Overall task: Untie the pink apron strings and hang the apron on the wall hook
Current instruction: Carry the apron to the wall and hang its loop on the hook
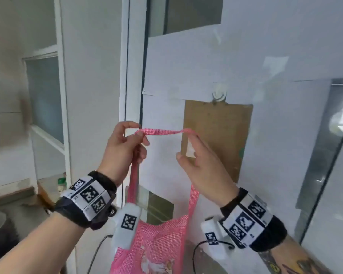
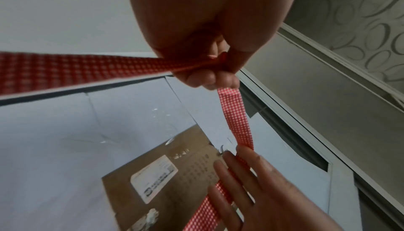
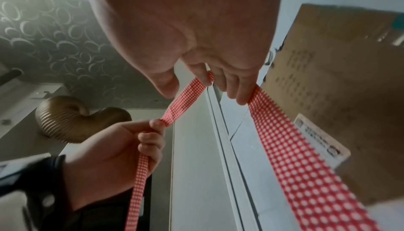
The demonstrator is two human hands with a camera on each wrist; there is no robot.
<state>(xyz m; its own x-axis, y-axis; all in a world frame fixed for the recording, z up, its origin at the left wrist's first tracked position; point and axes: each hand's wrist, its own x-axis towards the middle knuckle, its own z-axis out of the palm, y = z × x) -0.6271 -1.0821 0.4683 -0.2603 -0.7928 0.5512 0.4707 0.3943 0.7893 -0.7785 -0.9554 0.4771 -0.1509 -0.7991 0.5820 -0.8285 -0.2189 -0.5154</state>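
The pink apron (image 1: pixel 158 244) hung below the wall hook (image 1: pixel 219 94), its neck strap (image 1: pixel 162 132) stretched open with no knot visible; the left hand (image 1: pixel 123 147) pinched one side, the right hand (image 1: pixel 204 169) carried the other over nearly straight fingers; hooking it remained.

hook (image 1: pixel 219 94) above strap (image 1: pixel 162 132) — open wall (image 1: pixel 166 113) between, cardboard (image 1: pixel 222 139) beneath

Soft, even daylight fills the head view, bright, with faint shadows; pale glare sits on the glass panel (image 1: pixel 341 119) at right, and straight lines bow near the edges. Both wrist views are dimmer: the left hand (image 2: pixel 210 18) and right hand (image 3: pixel 186 27) loom dark, soft-focused, up top.
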